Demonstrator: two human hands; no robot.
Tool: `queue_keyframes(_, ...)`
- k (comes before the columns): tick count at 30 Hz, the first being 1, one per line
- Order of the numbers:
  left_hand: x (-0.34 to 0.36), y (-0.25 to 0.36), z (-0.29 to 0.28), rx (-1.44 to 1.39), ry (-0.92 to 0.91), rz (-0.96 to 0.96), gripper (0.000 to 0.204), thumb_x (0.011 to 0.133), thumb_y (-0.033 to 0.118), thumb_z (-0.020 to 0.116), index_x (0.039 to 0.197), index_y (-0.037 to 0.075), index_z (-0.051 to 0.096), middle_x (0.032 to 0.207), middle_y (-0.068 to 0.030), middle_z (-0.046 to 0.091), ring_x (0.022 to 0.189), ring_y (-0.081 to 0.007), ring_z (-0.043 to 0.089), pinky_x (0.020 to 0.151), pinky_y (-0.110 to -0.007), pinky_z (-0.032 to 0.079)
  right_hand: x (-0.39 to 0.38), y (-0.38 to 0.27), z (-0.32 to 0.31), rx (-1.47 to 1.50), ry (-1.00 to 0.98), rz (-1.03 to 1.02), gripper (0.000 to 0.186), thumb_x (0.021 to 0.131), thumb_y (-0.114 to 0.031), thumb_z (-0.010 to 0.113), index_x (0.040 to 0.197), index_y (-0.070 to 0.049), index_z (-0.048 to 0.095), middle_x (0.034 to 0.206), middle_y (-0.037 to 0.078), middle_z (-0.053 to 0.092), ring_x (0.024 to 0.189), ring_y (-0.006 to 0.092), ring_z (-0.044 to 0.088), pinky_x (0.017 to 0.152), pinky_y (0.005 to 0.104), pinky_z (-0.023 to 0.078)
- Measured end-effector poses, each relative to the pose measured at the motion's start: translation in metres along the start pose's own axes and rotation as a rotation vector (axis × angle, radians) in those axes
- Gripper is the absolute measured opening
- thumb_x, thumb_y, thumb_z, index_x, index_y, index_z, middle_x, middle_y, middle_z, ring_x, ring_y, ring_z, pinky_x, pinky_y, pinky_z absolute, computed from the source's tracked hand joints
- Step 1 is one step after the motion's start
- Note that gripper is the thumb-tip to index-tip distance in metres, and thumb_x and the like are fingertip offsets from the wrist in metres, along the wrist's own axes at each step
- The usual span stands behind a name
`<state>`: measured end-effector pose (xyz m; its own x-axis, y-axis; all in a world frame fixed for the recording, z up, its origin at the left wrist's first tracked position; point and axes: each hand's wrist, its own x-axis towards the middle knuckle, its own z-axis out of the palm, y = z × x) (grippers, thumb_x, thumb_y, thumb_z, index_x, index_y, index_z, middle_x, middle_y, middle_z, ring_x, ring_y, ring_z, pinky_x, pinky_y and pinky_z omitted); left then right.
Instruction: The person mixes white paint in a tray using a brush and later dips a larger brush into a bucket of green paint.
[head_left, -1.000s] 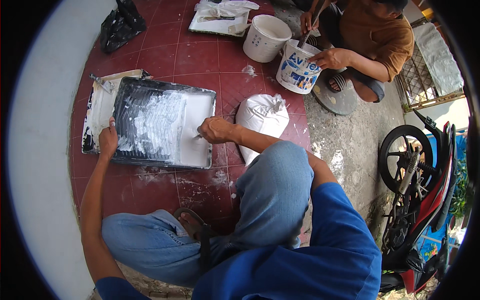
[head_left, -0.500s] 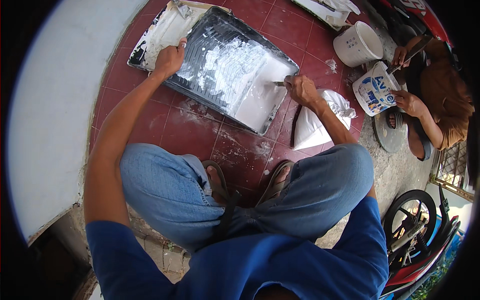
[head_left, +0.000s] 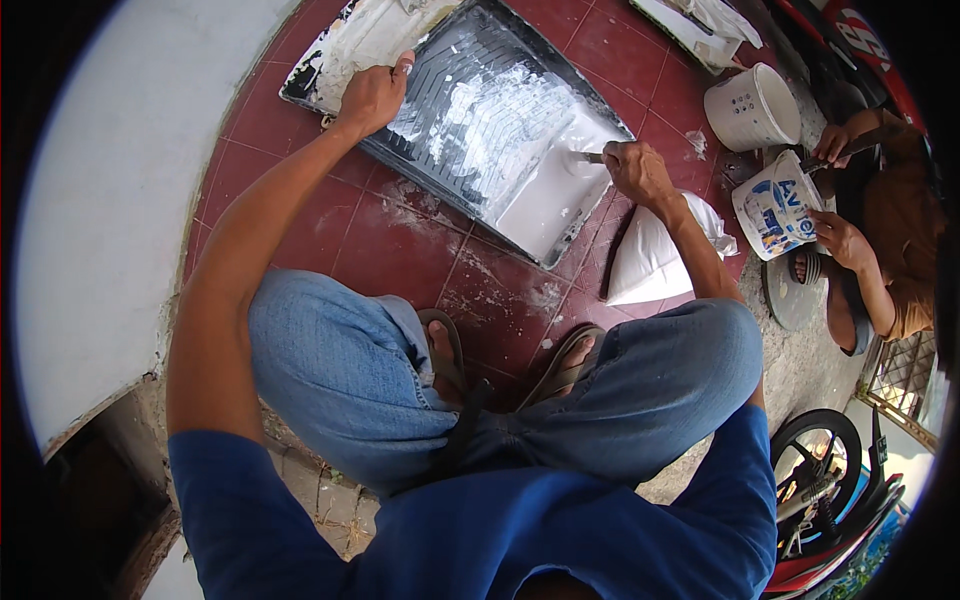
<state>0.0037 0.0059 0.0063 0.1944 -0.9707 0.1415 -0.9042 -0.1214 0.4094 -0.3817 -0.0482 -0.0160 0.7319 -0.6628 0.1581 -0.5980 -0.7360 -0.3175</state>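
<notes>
A black ribbed paint tray (head_left: 470,60), streaked with white paint, lies askew on red tiles, white liquid pooled in its lower end. My left hand (head_left: 372,98) is closed on the tray's upper-left edge. In my right hand (head_left: 640,175) is a flat scraper (head_left: 590,157), its tip down in the pool. Under the tray's left side is a paint-crusted tray or board (head_left: 335,55). A tied white sack (head_left: 655,260) lies just beyond my right wrist.
At right a co-worker's hands (head_left: 840,235) hold a printed white bucket (head_left: 770,215) and a stick. Behind stand another white bucket (head_left: 750,105) and a tray with plastic (head_left: 680,25). A white wall (head_left: 100,250) borders the left; a motorbike (head_left: 820,480) is at lower right.
My view has swung round, so the trays, buckets and co-worker appear higher and farther right. Both my hands keep their grips; the scraper still dips in the pool.
</notes>
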Motion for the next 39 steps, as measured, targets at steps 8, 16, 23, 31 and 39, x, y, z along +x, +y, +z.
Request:
queue_keyframes(8,-0.001,0.004,0.001,-0.025,0.011,-0.043,0.064,0.09,0.046,0.034,0.06,-0.006,0.058,0.064,-0.0277,0.055,0.067,-0.0447,0.055,0.065,-0.046,0.045,0.001,0.004,0.003,-0.156,-0.006,-0.077,0.009,0.076,-0.012,0.051,0.073,-0.005,0.055,0.065,0.016,0.057,0.06,0.0331,0.057,0.055,0.043,0.046)
queue_keyframes(16,0.001,0.003,0.006,0.002,0.043,-0.018,0.065,0.09,0.047,0.033,0.062,-0.005,0.059,0.066,-0.0274,0.056,0.07,-0.0444,0.056,0.066,-0.046,0.044,0.002,0.015,0.004,-0.166,0.195,-0.175,0.007,0.076,-0.011,0.052,0.072,-0.006,0.055,0.062,0.014,0.055,0.058,0.0309,0.057,0.053,0.0413,0.045)
queue_keyframes(23,0.001,0.004,0.005,0.013,0.024,-0.027,0.064,0.09,0.046,0.033,0.063,-0.006,0.059,0.067,-0.0278,0.056,0.071,-0.0446,0.056,0.068,-0.047,0.044,0.001,0.033,-0.007,-0.245,0.124,-0.104,0.008,0.075,-0.009,0.048,0.072,-0.005,0.055,0.064,0.016,0.057,0.061,0.0304,0.058,0.055,0.0412,0.045)
queue_keyframes(31,0.002,-0.003,0.002,0.022,-0.025,-0.075,0.063,0.09,0.044,0.033,0.063,-0.007,0.059,0.067,-0.0293,0.056,0.071,-0.0458,0.055,0.067,-0.048,0.043,-0.034,0.03,0.023,-0.186,0.177,-0.135,0.006,0.072,-0.01,0.056,0.07,-0.006,0.053,0.066,0.015,0.055,0.061,0.0318,0.056,0.053,0.0426,0.045)
queue_keyframes(39,0.006,-0.01,0.011,0.07,-0.011,0.008,0.054,0.092,0.034,0.033,0.064,-0.006,0.057,0.067,-0.0284,0.055,0.07,-0.0452,0.054,0.063,-0.05,0.039,-0.043,-0.027,0.009,0.209,-0.186,0.118,0.017,0.075,-0.016,0.051,0.07,-0.002,0.06,0.072,0.019,0.06,0.071,0.0367,0.059,0.067,0.0433,0.047)
